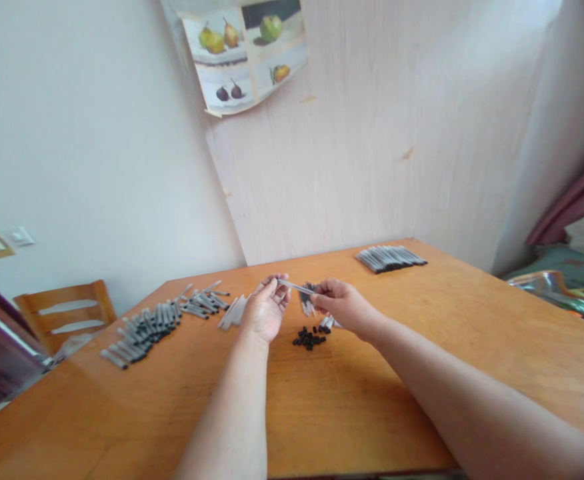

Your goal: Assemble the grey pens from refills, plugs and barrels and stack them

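Note:
A slim, clear pen spans the gap between my two hands above the table. My left hand pinches its left end between thumb and fingers, palm turned partly up. The other end, which looks dark, is gripped by the fingers of my right hand. Below the hands lies a small heap of black caps. White tubes rest beside my left hand. More whitish tubes and some dark-and-clear pen parts are partly covered by my right hand.
Many capped pens lie in a loose spread along the left side of the wooden table. A tidy row of pens sits at the back right. A wooden chair stands beyond the left edge; the wall panel rises behind.

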`<state>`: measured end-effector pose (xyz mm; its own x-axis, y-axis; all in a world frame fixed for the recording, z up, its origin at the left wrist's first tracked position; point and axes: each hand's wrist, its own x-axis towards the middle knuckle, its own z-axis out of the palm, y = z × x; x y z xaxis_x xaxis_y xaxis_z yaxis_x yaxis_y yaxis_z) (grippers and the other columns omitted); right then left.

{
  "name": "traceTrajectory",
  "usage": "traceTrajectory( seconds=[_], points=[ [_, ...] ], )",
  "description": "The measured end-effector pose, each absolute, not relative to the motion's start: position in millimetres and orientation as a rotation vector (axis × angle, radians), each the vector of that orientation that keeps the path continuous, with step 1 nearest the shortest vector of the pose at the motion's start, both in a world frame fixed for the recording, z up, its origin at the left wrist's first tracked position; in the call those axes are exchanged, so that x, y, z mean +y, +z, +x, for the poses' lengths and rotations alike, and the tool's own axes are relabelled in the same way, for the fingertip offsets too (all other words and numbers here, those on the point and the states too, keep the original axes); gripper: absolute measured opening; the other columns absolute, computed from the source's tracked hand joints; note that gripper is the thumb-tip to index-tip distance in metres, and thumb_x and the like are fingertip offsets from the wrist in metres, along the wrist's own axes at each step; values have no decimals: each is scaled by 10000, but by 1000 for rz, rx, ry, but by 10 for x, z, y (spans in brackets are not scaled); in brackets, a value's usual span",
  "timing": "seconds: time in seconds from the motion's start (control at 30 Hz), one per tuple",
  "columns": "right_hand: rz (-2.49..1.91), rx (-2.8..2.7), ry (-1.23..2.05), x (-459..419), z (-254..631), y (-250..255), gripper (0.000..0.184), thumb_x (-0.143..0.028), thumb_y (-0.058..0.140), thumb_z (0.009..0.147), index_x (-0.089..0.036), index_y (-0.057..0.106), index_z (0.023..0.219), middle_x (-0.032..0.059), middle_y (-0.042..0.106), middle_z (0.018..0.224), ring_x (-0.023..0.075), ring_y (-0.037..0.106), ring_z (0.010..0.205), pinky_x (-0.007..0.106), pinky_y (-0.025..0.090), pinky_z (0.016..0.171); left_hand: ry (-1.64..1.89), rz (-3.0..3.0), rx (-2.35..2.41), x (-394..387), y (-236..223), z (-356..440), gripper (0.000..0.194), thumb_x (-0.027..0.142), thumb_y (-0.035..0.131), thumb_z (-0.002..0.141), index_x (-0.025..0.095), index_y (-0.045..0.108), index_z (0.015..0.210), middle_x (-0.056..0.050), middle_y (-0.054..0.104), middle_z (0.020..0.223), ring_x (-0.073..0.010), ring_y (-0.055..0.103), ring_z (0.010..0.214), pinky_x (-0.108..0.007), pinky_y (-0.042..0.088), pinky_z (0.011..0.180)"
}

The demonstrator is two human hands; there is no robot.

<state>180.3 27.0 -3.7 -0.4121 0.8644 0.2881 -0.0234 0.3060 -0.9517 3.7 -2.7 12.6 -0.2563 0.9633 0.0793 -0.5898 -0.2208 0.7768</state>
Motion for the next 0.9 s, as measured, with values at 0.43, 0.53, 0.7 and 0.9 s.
traceTrajectory(
  seconds=[0.43,0.53,0.7,0.9],
  points=[
    [-743,-1654,1535,246,1881,10,324,-445,566,846,-144,600,731,26,616,577,97,533,499,218,409,519,1700,738,652,-55,167,26,114,127,656,786,185,636,882,-34,704,1006,-128,641,928,-257,465,791],
    [-706,-1629,1661,249,1904,29,365,-479,582,836,-129,615,737,31,611,547,92,527,470,211,407,499,1694,757,618,-86,192,32,105,120,639,800,181,634,885,-44,705,1007,-137,641,949,-269,467,807],
    [-628,-1559,1847,267,1933,20,349,-466,602,833,-129,624,747,29,610,531,83,505,446,194,365,453,1677,766,569,-114,212,36,93,120,627,810,183,638,878,-49,702,1033,-150,631,1006,-290,464,842],
    [-596,-1511,1864,292,1932,6,325,-440,612,838,-123,639,769,29,618,559,81,516,463,198,379,473,1686,781,604,-99,215,53,114,213,652,811,203,652,925,-38,693,1081,-149,630,995,-279,466,819]
  ],
)
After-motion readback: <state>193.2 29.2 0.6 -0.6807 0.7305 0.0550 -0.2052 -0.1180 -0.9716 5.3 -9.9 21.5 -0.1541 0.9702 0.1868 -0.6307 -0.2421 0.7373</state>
